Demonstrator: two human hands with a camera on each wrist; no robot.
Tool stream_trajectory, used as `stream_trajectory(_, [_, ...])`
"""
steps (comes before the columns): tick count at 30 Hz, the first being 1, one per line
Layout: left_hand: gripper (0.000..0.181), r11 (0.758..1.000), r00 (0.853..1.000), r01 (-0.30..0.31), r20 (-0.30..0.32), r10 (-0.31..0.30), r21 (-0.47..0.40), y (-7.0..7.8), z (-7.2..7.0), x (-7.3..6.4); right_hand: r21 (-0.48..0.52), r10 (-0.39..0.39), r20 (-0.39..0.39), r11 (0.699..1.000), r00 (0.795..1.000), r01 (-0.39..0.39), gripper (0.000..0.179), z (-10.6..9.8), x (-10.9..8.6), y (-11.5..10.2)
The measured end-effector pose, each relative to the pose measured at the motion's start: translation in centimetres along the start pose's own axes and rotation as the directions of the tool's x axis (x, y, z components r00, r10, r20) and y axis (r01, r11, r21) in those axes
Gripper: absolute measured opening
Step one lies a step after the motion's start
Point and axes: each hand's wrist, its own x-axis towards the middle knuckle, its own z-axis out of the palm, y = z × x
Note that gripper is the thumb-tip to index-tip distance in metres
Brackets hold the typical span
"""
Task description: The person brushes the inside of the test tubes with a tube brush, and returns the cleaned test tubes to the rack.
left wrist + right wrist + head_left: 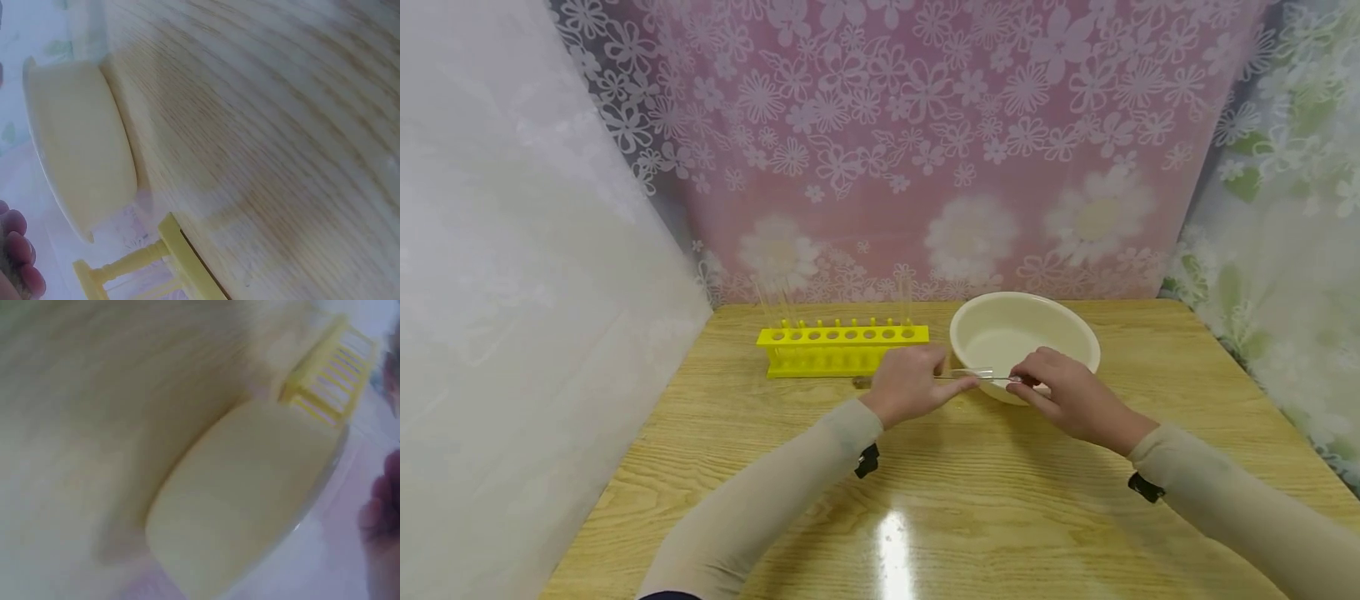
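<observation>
Pink flowered sheet [887, 125] at the back, wood-grain tbl [820, 508] w/ a glare spot up front; yellow rack [842, 336] L, cream bowl [1024, 310] R of it, a few clear tubes [905, 302] upright in the rack. Only the head view gets both hands + what's between them: L hand [913, 385] curled round a glass tube [973, 372], thumb along it; R hand [1071, 396] pinching a thin wire [1002, 378] b/w thumb & fingers. L wrist cam adds the bowl's outer wall and the rack's end post, w/ just some fingertips at the edge; R wrist cam is blurry, bowl side-on, rack beyond, part of a hand at the margin. Both wrist cams put fingers above bowl-rim lvl. Tube: clear, slim, approx. horizontal, mouth twd R hand, held by the bowl's near-L rim in head view; wire lines up w/ it. Brownish brush end [861, 382] pokes out L of the L hand; can't tell if it's inside the glass.
</observation>
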Motion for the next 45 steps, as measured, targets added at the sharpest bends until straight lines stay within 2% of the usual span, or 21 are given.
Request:
stream_trajectory(3, [0.051, 1.0, 1.0, 0.0, -0.002, 0.0, 0.003, -0.1, 0.0, -0.1, -0.202, -0.236, -0.057, 0.954, 0.97, 0.22, 0.028, 0.1, 0.2, 0.1])
stream_trajectory(7, [0.051, 1.0, 1.0, 0.005, -0.008, -0.005, 0.011, -0.2, 0.1, -0.1, -0.263, -0.314, -0.065, 0.921, 0.947, 0.288, 0.044, 0.0, 0.5, 0.2])
stream_trajectory(10, [0.051, 1.0, 1.0, -0.001, -0.022, 0.002, 0.021, -0.1, 0.1, -0.2, -0.138, -0.187, -0.039, 0.974, 0.982, 0.18, 0.028, -0.2, 0.5, 0.1])
stream_trajectory(12, [0.05, 0.999, 0.999, -0.013, -0.031, 0.014, 0.035, -0.1, 0.1, -0.2, 0.037, -0.015, 0.024, 0.999, 1.0, 0.014, 0.023, -0.4, 0.4, -0.1])
stream_trajectory(13, [0.049, 0.999, 0.999, -0.02, -0.037, 0.022, 0.047, 0.0, 0.1, -0.2, 0.134, 0.087, 0.068, 0.986, 0.994, -0.095, 0.022, -0.5, 0.5, -0.2])
stream_trajectory(14, [0.049, 0.998, 0.999, -0.028, -0.044, 0.03, 0.056, 0.0, 0.1, -0.2, 0.222, 0.182, 0.116, 0.953, 0.976, -0.204, 0.022, -0.7, 0.6, -0.3])
stream_trajectory(16, [0.049, 0.996, 0.998, -0.039, -0.049, 0.043, 0.08, 0.1, 0.1, -0.3, 0.375, 0.349, 0.235, 0.829, 0.907, -0.415, 0.028, -0.9, 0.9, -0.6])
stream_trajectory(18, [0.049, 0.994, 0.997, -0.048, -0.057, 0.054, 0.1, 0.2, 0.2, -0.3, 0.497, 0.446, 0.348, 0.658, 0.825, -0.566, 0.036, -1.1, 1.2, -0.7])
stream_trajectory(22, [0.05, 0.991, 0.995, -0.065, -0.072, 0.074, 0.119, 0.2, 0.3, -0.3, 0.619, 0.507, 0.54, 0.302, 0.672, -0.725, 0.038, -1.3, 1.5, -0.8])
stream_trajectory(24, [0.05, 0.989, 0.993, -0.078, -0.079, 0.089, 0.128, 0.2, 0.4, -0.4, 0.614, 0.494, 0.614, 0.193, 0.616, -0.766, 0.037, -1.3, 1.6, -0.9])
stream_trajectory(26, [0.05, 0.987, 0.992, -0.086, -0.081, 0.098, 0.139, 0.3, 0.4, -0.4, 0.592, 0.478, 0.66, 0.143, 0.58, -0.793, 0.038, -1.3, 1.5, -1.0])
stream_trajectory(28, [0.05, 0.984, 0.992, -0.088, -0.073, 0.1, 0.153, 0.3, 0.5, -0.5, 0.579, 0.475, 0.664, 0.161, 0.577, -0.799, 0.038, -1.3, 1.5, -1.1])
stream_trajectory(30, [0.051, 0.984, 0.993, -0.082, -0.066, 0.094, 0.158, 0.3, 0.5, -0.5, 0.568, 0.497, 0.617, 0.253, 0.609, -0.783, 0.039, -1.2, 1.5, -1.2])
stream_trajectory(31, [0.051, 0.985, 0.994, -0.078, -0.062, 0.089, 0.155, 0.3, 0.4, -0.5, 0.552, 0.509, 0.575, 0.337, 0.641, -0.763, 0.04, -1.1, 1.4, -1.2])
stream_trajectory(34, [0.052, 0.988, 0.996, -0.064, -0.045, 0.071, 0.139, 0.2, 0.3, -0.5, 0.409, 0.484, 0.382, 0.675, 0.787, -0.614, 0.034, -0.8, 1.1, -1.3])
stream_trajectory(36, [0.053, 0.991, 0.998, -0.051, -0.037, 0.055, 0.12, 0.2, 0.2, -0.5, 0.22, 0.374, 0.231, 0.879, 0.898, -0.423, 0.025, -0.6, 0.8, -1.3])
stream_trajectory(37, [0.053, 0.993, 0.998, -0.044, -0.033, 0.048, 0.113, 0.1, 0.1, -0.5, 0.112, 0.29, 0.165, 0.944, 0.943, -0.31, 0.021, -0.5, 0.7, -1.3])
stream_trajectory(38, [0.053, 0.993, 0.999, -0.037, -0.028, 0.04, 0.108, 0.1, 0.0, -0.5, 0.012, 0.204, 0.106, 0.978, 0.973, -0.206, 0.023, -0.3, 0.6, -1.2])
stream_trajectory(40, [0.053, 0.995, 0.999, -0.025, -0.02, 0.027, 0.092, 0.1, -0.1, -0.5, -0.153, 0.024, 0.024, 0.988, 0.999, -0.021, 0.03, -0.1, 0.4, -0.9])
stream_trajectory(42, [0.053, 0.997, 1.0, -0.017, -0.009, 0.018, 0.08, 0.1, -0.1, -0.5, -0.281, -0.127, -0.024, 0.953, 0.992, 0.115, 0.041, 0.1, 0.3, -0.6])
stream_trajectory(45, [0.052, 0.998, 1.0, -0.005, 0.005, 0.004, 0.063, 0.2, -0.1, -0.5, -0.357, -0.262, -0.042, 0.905, 0.964, 0.23, 0.048, 0.2, 0.4, -0.2])
